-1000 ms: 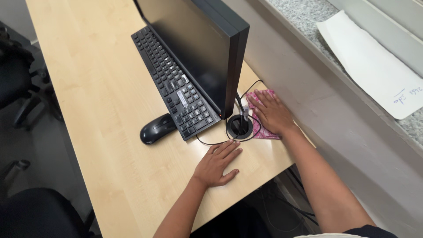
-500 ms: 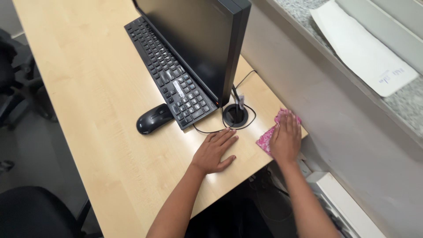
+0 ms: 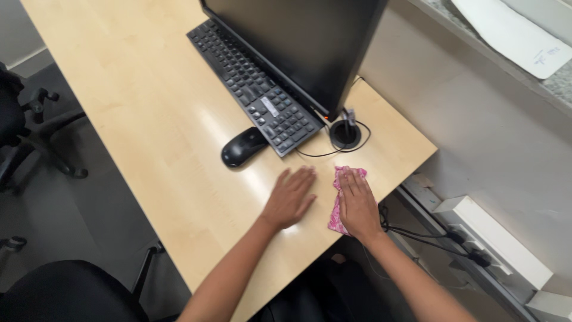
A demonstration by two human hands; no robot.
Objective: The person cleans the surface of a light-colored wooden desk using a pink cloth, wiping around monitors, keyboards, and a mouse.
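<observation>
Your right hand (image 3: 358, 206) lay flat, its fingers (image 3: 350, 182) stretched out and close together, pressed palm-down on a pink patterned cloth (image 3: 337, 216). Nothing was gripped; the cloth was simply pinned under the palm, with its edges showing past the fingertips and along the thumb side. The cloth sat near the front edge of the pale wooden desk (image 3: 149, 107), just right of your other hand.

Your left hand (image 3: 290, 197) was likewise open and flat on the bare desk top, fingers extended and slightly spread, holding nothing. It lay just beside the cloth, apart from your right hand by a narrow strip of wood.

Beyond the fingertips of the left hand was a black mouse (image 3: 243, 146), near but not touching. Right behind the mouse ran a black keyboard (image 3: 253, 86), set at a slant across the desk, and behind that stood a dark monitor (image 3: 310, 42) with its screen off. By the monitor's near corner a round cable port (image 3: 345, 133) was let into the desk, with thin black cables (image 3: 333, 153) looping around it and trailing towards the keyboard.

Off the desk's right end was a grey wall with a white trunking box (image 3: 494, 241) low down, and a sheet of white paper (image 3: 512, 33) lay on the ledge above. Black office chairs (image 3: 65, 292) stood on the left.
</observation>
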